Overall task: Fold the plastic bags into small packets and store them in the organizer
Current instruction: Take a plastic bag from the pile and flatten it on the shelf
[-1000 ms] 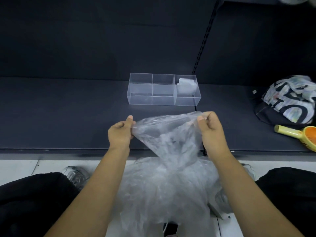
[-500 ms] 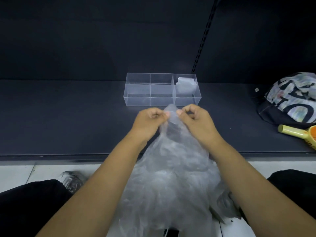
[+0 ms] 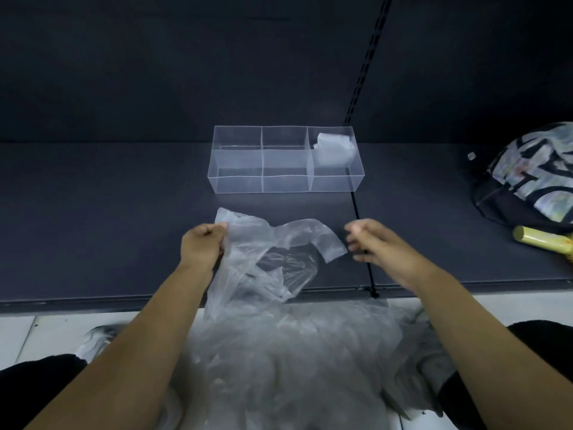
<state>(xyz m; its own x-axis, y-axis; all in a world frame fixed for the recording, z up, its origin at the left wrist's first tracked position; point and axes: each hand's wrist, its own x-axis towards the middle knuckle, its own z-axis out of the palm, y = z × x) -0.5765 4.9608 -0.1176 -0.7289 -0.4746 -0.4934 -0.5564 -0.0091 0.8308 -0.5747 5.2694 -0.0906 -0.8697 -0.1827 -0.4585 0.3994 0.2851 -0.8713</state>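
A clear plastic bag (image 3: 273, 256) droops over the front of the dark shelf. My left hand (image 3: 203, 243) pinches its upper left corner. My right hand (image 3: 372, 243) hovers just right of the bag's loose flap, fingers curled and blurred, with nothing visibly in it. Behind them stands a clear organizer (image 3: 238, 184) with several compartments. One folded plastic packet (image 3: 335, 148) sits in its back right compartment. A heap of more clear bags (image 3: 294, 358) lies on my lap and the floor below the shelf edge.
The dark shelf (image 3: 93, 231) runs left and right, with a dark back wall. At the far right sit a patterned bag (image 3: 533, 178) and a yellow handle (image 3: 542, 238). A slotted upright (image 3: 362, 72) rises behind the organizer. White floor tiles show below.
My hands were together at the bag's top; they have since drawn apart. The right hand let go of the bag, while the left kept its corner and the bag spread on the shelf.
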